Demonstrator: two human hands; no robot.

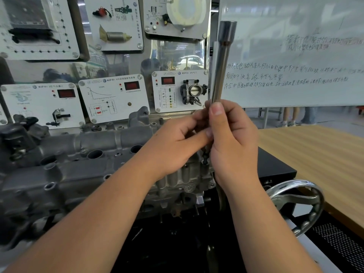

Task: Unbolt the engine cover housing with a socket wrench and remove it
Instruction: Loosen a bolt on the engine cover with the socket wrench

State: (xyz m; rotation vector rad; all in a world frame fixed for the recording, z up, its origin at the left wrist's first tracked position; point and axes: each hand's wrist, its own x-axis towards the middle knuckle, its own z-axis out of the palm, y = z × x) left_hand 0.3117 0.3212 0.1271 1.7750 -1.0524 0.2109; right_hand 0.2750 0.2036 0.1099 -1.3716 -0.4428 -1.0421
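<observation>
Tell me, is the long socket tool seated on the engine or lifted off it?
Lifted off: the socket tool stands nearly upright, open end up, gripped by the right hand.

This is an automotive training workshop or classroom. White demonstration panels (pixel 113 98) hang on a stand, each with a mounted car part, a wiring diagram and a red digital readout; one carries a throttle body (pixel 193 92). A bare grey engine (pixel 78 154) sits on a black stand with a metal handwheel (pixel 297 203). A whiteboard (pixel 291 56) covered in handwriting stands beside a wooden table (pixel 319 154).
</observation>
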